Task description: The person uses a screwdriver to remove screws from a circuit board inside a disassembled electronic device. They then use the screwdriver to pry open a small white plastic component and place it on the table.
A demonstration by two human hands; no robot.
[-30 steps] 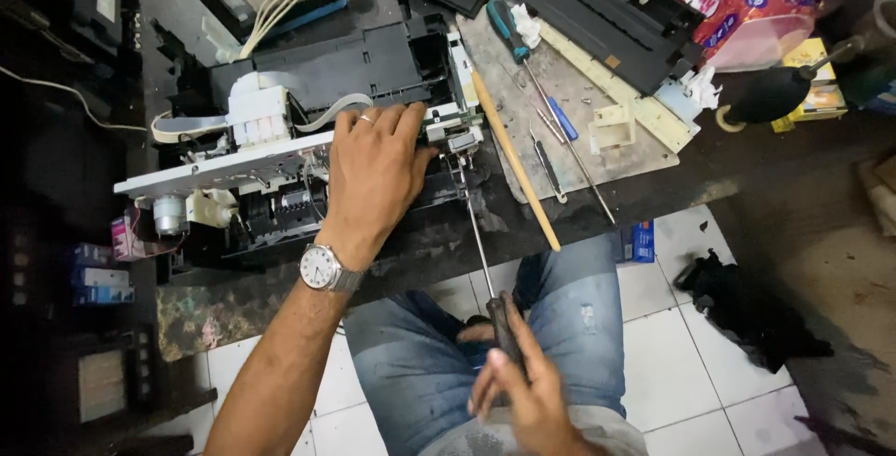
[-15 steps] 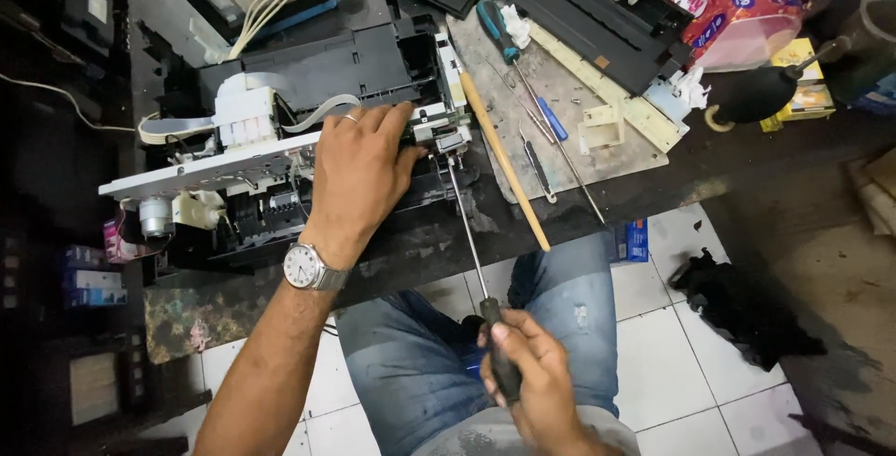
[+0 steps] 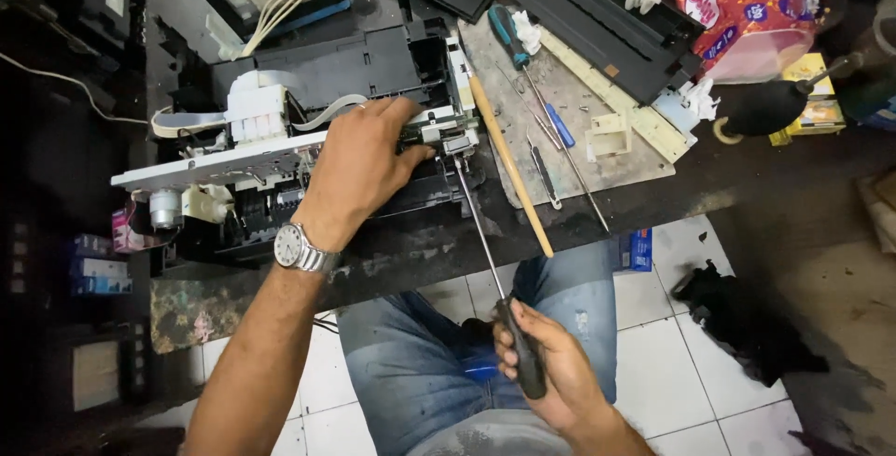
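An opened printer [image 3: 280, 92] with its cover off lies on the dark workbench [image 3: 728, 190], showing a white carriage block, ribbon cables and a metal rail. My left hand [image 3: 359, 162], with a wristwatch, presses flat on the printer's right end. My right hand [image 3: 551, 377] grips the black handle of a long screwdriver [image 3: 481, 237] above my lap. The screwdriver's tip meets a small metal part at the printer's right side.
A wooden stick [image 3: 509, 162], a green-handled screwdriver [image 3: 511, 38], tweezers and small parts lie on a grey mat [image 3: 569, 101]. Black printer panels [image 3: 597, 13], a red patterned bag [image 3: 747, 8], a black cloth [image 3: 737, 311] on the tiled floor.
The view shifted slightly. My right hand and the screwdriver handle moved a little right and up; the left hand stays on the printer.
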